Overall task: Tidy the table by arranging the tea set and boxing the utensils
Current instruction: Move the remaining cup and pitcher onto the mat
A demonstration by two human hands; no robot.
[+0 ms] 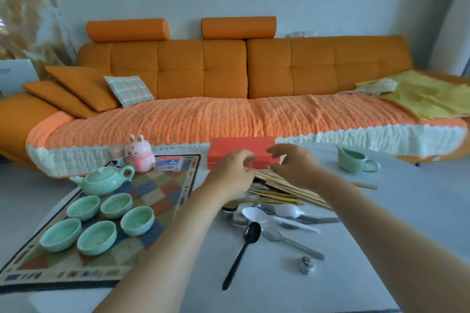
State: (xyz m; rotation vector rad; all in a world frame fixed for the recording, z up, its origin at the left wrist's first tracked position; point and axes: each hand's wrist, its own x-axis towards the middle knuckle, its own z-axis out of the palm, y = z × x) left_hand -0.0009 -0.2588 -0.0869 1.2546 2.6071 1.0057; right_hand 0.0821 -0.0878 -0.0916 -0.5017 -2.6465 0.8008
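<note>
small pale green ceramic teapot [105,180]: glazed, glossy, smooth.
five round pale green ceramic cups [98,237]: same glaze, shine duller inside.
pale green ceramic pitcher [352,160]: glossy glaze.
multicoloured checked cloth mat [162,190]: woven, matt.
flat red rectangular box [241,152]: smooth, with a faint sheen; card or plastic could not be told.
bundle of pale wooden chopsticks [287,187]: bare, matt.
white plastic spoon [256,215]: smooth, slightly shiny.
long black spoon [250,232]: glossy bowl; material was unclear.
grey metal spoon [287,240]: polished, reflective.
pink rabbit figurine [140,154]: smooth, glossy.
white tabletop [407,211]: smooth, matt.
orange cloth sofa [203,68]: tufted fabric.
orange knitted seat cover [203,119]: looked rough, ribbed.
</note>
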